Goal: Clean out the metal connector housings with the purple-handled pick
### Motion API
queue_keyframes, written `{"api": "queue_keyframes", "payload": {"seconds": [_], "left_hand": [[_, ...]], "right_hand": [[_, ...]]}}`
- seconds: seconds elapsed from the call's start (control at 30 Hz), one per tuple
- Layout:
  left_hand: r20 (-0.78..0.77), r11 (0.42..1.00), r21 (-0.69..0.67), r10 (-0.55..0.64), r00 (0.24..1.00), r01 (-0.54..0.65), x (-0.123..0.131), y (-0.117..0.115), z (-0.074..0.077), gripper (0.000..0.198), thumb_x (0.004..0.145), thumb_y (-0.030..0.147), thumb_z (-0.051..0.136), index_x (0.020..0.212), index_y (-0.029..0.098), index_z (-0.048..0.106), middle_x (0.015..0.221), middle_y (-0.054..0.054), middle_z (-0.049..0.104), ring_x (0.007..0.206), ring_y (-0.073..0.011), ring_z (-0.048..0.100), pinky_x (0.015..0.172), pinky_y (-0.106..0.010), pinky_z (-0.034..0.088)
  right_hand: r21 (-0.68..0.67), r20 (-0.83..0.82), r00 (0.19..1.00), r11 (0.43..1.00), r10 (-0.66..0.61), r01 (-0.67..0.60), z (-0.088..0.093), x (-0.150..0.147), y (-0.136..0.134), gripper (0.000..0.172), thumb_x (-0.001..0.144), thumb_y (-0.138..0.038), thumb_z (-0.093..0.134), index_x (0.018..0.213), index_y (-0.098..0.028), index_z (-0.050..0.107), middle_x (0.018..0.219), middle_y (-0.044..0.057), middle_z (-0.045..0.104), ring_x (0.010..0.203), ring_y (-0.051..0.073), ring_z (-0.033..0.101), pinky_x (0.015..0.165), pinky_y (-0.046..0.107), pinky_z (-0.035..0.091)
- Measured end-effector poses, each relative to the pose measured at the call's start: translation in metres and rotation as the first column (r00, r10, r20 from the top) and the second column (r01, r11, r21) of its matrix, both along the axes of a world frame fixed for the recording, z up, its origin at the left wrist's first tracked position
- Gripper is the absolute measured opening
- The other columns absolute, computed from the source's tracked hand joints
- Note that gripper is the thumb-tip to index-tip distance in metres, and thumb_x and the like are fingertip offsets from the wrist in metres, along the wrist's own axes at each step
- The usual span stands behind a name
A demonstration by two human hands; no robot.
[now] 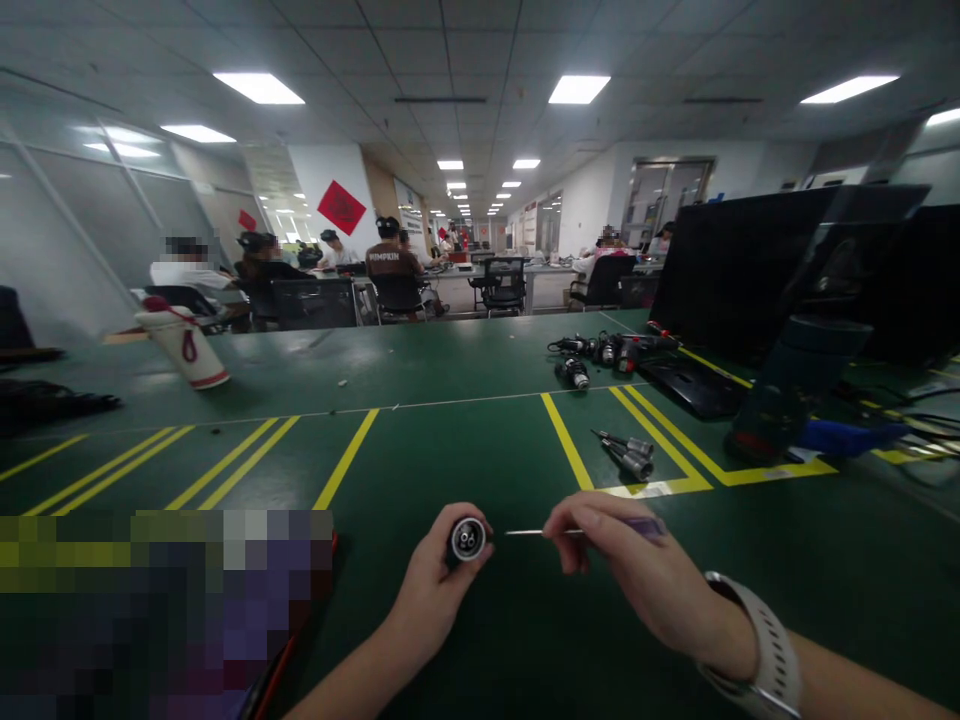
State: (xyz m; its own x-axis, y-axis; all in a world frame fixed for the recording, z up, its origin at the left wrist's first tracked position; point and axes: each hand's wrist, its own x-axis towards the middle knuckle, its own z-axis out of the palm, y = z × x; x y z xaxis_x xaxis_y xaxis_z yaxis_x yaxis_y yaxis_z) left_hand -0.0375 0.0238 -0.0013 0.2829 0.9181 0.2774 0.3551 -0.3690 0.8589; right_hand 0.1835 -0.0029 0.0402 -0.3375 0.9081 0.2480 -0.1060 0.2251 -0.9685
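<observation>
My left hand (448,560) is closed around a dark round electrical connector (468,540). The connector's open end has a pale metal rim, with several small round contacts inside, and it faces me. In my right hand (619,550) is a screwdriver (525,533), its thin metal shaft pointing left at the connector. A short gap separates the tip from the connector. Part of the purplish handle (646,528) shows behind my fingers. Beyond my right hand, grey metal cylindrical pieces with thin dark ends (630,458) lie inside a yellow-taped area.
The green tabletop (450,450) carries yellow tape lines. Dark cylindrical parts (600,352) lie farther back beside a black tray (694,385). At right stand a dark bottle (799,390) and black monitors (720,260). A white cup (184,345) stands at left; a blurred-out object (165,610) lies near left.
</observation>
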Motion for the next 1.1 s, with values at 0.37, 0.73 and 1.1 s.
{"api": "queue_keyframes", "payload": {"seconds": [0.37,0.73,1.1], "left_hand": [[-0.307,0.945,0.322,0.053,0.95,0.052,0.004,-0.003,-0.004,0.03,0.071,0.003,0.051,0.092,0.023,0.058,0.085,-0.002,0.064,0.082,-0.0219,0.058,0.075,-0.036,0.045],[-0.689,0.744,0.564,0.187,0.7,0.357,0.015,-0.055,-0.047,0.04,0.088,0.005,0.031,0.108,0.023,0.061,0.095,-0.008,0.073,0.096,-0.0245,0.064,0.094,-0.039,0.042],[-0.695,0.765,0.52,0.119,0.709,0.381,0.003,-0.055,-0.018,0.05,0.08,-0.002,0.036,0.112,0.025,0.064,0.11,-0.008,0.071,0.111,-0.0252,0.059,0.1,-0.042,0.04]], "right_hand": [[0.24,0.407,0.912,0.969,-0.049,-0.055,0.013,-0.013,-0.012,0.009,0.075,-0.013,0.05,0.073,-0.019,0.058,0.067,0.001,0.059,0.06,0.014,0.053,0.057,0.027,0.043],[-0.301,0.193,0.936,0.925,0.295,-0.23,-0.007,0.027,-0.012,0.006,0.064,-0.012,0.051,0.064,-0.017,0.054,0.055,-0.004,0.053,0.048,0.009,0.048,0.046,0.02,0.035],[-0.31,0.143,0.957,0.93,0.251,-0.197,-0.024,0.031,-0.019,0.012,0.076,-0.025,0.065,0.08,-0.014,0.062,0.068,-0.001,0.059,0.058,0.009,0.052,0.055,0.022,0.039]]}}
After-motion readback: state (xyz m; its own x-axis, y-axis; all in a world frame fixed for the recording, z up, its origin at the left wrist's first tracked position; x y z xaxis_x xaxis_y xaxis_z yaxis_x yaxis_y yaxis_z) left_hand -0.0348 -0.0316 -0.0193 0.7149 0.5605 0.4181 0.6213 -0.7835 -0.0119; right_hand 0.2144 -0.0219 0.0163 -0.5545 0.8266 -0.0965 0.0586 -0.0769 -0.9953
